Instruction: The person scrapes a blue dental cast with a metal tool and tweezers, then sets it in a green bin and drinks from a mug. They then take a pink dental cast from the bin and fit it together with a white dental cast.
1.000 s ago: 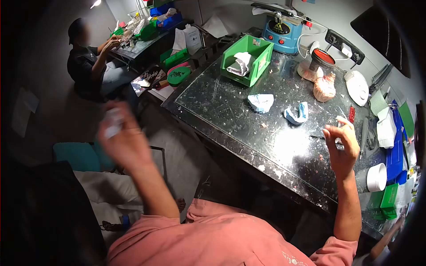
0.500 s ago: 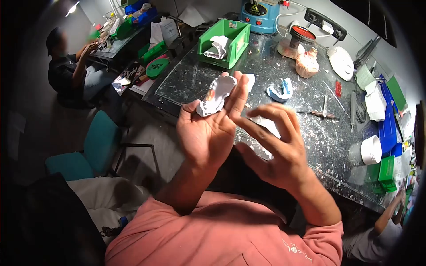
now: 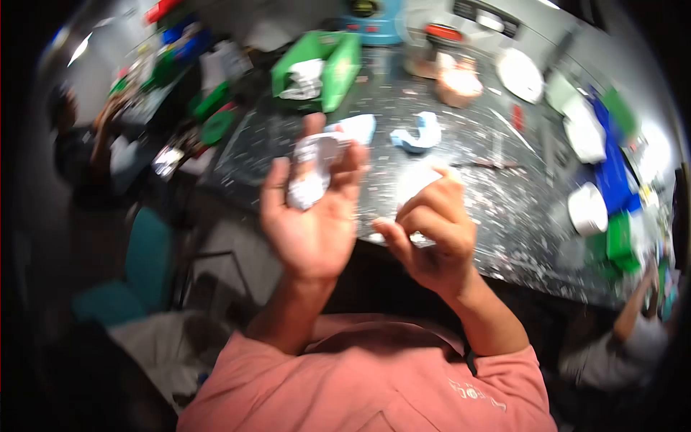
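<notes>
A white dental cast with an orange-pink patch rests in my left hand, palm up, the fingers rising beside and behind it. My right hand is just to the right, over the bench edge. Its fingers are half curled, the thumb stands apart from them, and I see nothing between them. Behind my left fingers lies a pale white-blue piece. Farther right is a U-shaped blue-and-white dental piece. A bright white patch beyond my right hand is too blurred to name.
On the dark, white-flecked bench are a green bin with crumpled white material, a pinkish fluted container, a thin tool and a white cup. A teal chair stands left. Other people sit left and at lower right.
The view has shifted and blurred, so the bench appears farther up and left. My right hand has moved away from my left, its fingers curling in. The cast stays in my left palm.
</notes>
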Demonstrator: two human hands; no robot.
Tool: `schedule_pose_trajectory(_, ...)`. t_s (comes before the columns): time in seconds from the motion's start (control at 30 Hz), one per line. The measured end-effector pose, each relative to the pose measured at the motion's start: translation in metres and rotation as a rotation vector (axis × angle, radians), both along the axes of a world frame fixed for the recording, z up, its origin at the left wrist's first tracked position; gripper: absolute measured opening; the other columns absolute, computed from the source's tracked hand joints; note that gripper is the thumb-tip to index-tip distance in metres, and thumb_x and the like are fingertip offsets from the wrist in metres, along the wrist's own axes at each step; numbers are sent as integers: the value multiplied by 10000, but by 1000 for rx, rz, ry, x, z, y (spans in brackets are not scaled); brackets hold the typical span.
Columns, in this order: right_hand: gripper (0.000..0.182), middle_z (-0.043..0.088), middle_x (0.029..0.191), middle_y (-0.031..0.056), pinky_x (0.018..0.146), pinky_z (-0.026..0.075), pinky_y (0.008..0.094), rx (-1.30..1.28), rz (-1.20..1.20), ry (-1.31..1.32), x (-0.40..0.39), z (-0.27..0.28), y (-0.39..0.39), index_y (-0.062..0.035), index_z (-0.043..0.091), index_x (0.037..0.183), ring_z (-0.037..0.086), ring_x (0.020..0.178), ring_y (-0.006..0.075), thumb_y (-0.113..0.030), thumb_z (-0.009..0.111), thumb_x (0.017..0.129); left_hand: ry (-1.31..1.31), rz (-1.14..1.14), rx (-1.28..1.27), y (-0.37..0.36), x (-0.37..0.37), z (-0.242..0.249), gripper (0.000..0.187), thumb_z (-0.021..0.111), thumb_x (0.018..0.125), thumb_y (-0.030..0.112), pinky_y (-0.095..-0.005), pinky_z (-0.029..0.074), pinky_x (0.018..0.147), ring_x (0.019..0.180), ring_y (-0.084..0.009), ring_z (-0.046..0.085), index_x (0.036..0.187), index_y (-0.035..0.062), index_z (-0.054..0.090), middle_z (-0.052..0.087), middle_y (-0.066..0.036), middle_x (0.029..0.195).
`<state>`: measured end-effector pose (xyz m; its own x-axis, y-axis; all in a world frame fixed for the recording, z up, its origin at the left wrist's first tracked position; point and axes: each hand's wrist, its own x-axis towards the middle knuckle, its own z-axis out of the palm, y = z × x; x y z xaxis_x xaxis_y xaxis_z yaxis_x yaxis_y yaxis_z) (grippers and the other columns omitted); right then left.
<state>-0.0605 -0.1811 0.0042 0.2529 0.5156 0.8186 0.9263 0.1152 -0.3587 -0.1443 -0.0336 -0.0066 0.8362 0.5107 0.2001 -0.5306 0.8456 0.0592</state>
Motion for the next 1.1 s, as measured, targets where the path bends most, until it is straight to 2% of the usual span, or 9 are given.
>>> schedule_pose_trajectory(0.1, 138, 503, 645, 80, 610, 456, 350, 61, -13, 236, 1, -19, -35, -61, 574, 822, 501, 540, 235, -16, 702, 848, -69, -54, -19, 8, 1, -9, 480, 434, 1006, 114, -483, 357, 1153, 1322, -384, 415, 1447, -40, 324, 381, -300, 1434)
schedule_pose_trajectory(0.13, 186, 523, 662, 101, 536, 424, 346, 82, -91, 292, 3, -20, -47, -43, 585, 1027, 500, 523, 271, 22, 655, 868, -94, -101, -77, 12, 1, -11, 476, 416, 1008, 92, -477, 363, 1151, 1326, -378, 412, 1451, -45, 311, 380, -281, 1446)
schedule_pose_trajectory(0.27, 385, 516, 628, 26, 496, 397, 280, 162, -566, 602, 40, -11, -113, -29, 530, 1323, 457, 517, 90, -43, 578, 941, -40, -239, -247, 15, 2, -8, 427, 398, 1013, 103, -419, 450, 1082, 1263, -348, 464, 1406, -61, 373, 460, -209, 1402)
schedule_pose_trajectory(0.37, 196, 432, 564, -62, 481, 339, 243, 116, -634, 839, 56, -12, -160, -26, 652, 1103, 360, 544, 12, -118, 649, 931, -76, -302, -42, 24, 8, -27, 377, 419, 1014, 150, -353, 507, 909, 1105, -294, 512, 1345, -31, 443, 518, -186, 1283)
schedule_pose_trajectory(0.43, 115, 422, 560, -69, 481, 316, 234, 48, -645, 799, 50, -18, -166, -24, 650, 969, 354, 542, 7, -129, 664, 926, 236, -81, 160, 5, 10, -7, 358, 428, 1028, 261, -301, 394, 682, 868, -206, 463, 1274, 11, 496, 505, -97, 1000)
schedule_pose_trajectory(0.53, 245, 428, 552, -83, 483, 267, 217, 29, -621, 745, 29, -23, -144, -29, 581, 718, 351, 545, -6, -129, 695, 911, 267, -96, 257, 3, 12, -7, 406, 366, 1058, 342, -296, 346, 653, 772, -170, 413, 1297, 31, 472, 458, -63, 925)
schedule_pose_trajectory(0.7, 155, 518, 612, -30, 504, 339, 204, 52, -489, 613, 10, -30, -105, -10, 623, 762, 432, 551, 13, -51, 677, 901, 266, -128, 257, 7, 18, -4, 507, 440, 1032, 240, -298, 373, 733, 836, -174, 397, 1454, -20, 333, 467, -97, 1008)
schedule_pose_trajectory(0.83, 96, 570, 672, 9, 518, 369, 209, 64, -440, 532, -1, -29, -93, 10, 639, 799, 474, 563, 40, -1, 667, 890, 311, 35, 306, 8, 13, -1, 433, 474, 1027, 260, -355, 469, 928, 1149, -226, 550, 1381, 12, 459, 451, -130, 1473)
schedule_pose_trajectory(1.1, 107, 578, 674, 17, 500, 360, 214, 10, -448, 466, -1, -41, -92, -8, 631, 785, 471, 552, 47, 6, 685, 876, 238, 239, 326, 8, 15, -4, 396, 501, 1016, 187, -445, 398, 1142, 1259, -278, 500, 1308, -77, 464, 514, -173, 1351)
